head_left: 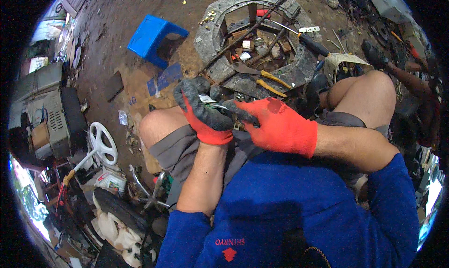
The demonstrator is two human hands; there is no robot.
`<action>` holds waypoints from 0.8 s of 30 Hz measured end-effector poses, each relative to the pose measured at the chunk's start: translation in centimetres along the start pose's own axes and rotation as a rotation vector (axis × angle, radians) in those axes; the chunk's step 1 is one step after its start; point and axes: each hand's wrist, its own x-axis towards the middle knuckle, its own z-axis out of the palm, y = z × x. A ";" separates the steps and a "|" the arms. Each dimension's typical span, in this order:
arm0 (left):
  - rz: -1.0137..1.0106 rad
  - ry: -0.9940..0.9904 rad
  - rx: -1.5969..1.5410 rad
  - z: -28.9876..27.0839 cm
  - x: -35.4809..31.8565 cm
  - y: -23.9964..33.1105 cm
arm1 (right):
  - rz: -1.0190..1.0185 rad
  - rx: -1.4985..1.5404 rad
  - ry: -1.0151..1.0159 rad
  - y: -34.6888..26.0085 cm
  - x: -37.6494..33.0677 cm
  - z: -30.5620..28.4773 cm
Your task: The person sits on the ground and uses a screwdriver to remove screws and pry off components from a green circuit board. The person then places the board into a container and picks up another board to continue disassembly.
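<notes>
Mid-frame exposure decent: soft, diffuse daylight on the gloved fingers [194, 86], fairly sharp there. Small glint off the thin shiny piece [220, 107] between them; fine detail too small to read. Blown-out patches at the rim, far left and far right, both lower than the fingers. Blue shirt [224, 188], below the fingers, has a darker shadow across its middle. Blue stool [146, 38], up-left of them, lit on one face, shaded inside. Far right of the fingers goes murky, detail lost. Fisheye bends straight edges toward the rim; corners vignette to black.
</notes>
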 end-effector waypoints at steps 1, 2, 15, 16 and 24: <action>0.024 0.001 -0.011 0.0 0.1 0.0 | 0.021 0.031 -0.040 -0.8 0.3 -0.6; 0.047 0.001 -0.022 -0.1 0.3 -0.1 | 0.041 0.062 -0.079 -1.2 0.6 -0.9; 0.132 0.047 0.187 -1.2 1.0 -1.0 | -0.029 -0.200 -0.018 0.2 0.6 -1.2; 0.127 0.063 0.173 -1.0 0.9 -1.0 | 0.046 -0.055 -0.036 0.2 0.8 -1.3; 0.174 0.012 0.183 -1.6 1.3 -1.2 | 0.056 0.006 -0.005 0.7 1.1 -0.1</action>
